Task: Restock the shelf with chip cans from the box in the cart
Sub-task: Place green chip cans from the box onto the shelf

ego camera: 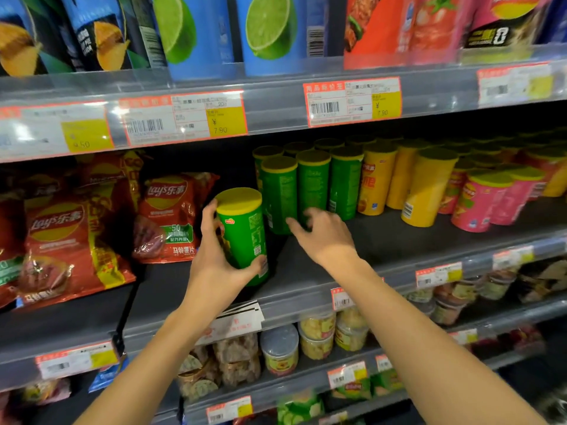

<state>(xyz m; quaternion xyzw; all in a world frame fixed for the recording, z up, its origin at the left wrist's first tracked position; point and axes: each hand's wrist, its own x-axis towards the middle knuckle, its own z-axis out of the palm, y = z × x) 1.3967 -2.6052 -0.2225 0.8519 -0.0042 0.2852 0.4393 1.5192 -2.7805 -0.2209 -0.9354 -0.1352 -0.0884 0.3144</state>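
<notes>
Two bare forearms reach up from the bottom edge, uncovered as far as they show, with no sleeve on either. The left hand (214, 265) and the right hand (325, 233) wear no gloves, and neither wrist carries a watch or band. No rings show on the visible fingers.

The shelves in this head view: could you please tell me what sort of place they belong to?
Most likely a supermarket snack aisle: price tags line the shelf edge, with rows of chip cans and red crisp bags.

Held can (242, 237) on shelf (383, 240), left of standing cans (310, 185), right of chip bags (76, 228)
</notes>
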